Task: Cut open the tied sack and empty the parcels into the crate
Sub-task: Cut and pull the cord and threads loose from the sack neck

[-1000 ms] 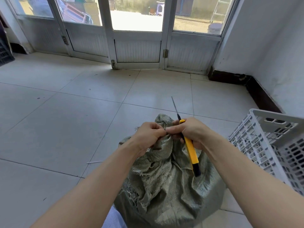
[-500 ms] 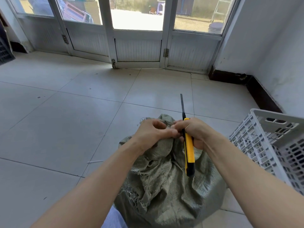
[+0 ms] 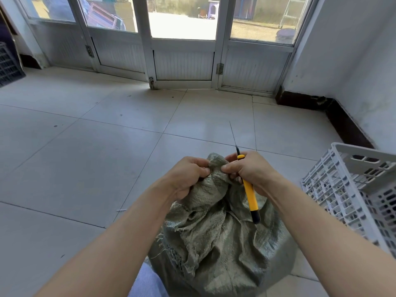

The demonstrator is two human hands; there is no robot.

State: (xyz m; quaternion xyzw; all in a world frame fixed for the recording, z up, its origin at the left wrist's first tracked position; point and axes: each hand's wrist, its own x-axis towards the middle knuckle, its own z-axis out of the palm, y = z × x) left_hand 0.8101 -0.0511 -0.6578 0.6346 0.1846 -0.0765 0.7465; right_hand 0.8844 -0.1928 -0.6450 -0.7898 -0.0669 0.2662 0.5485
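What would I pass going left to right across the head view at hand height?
The left hand → sack's bunched top → right hand, which grips the yellow knife → white crate.

Sunlit glazed doors face pale tiled floor.

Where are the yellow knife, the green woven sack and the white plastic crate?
yellow utility knife (image 3: pixel 249 194): head view, on its yellow handle.
grey-green woven sack (image 3: pixel 225 243): head view, on its crumpled side.
white plastic crate (image 3: pixel 345 156): head view, on its top rim.
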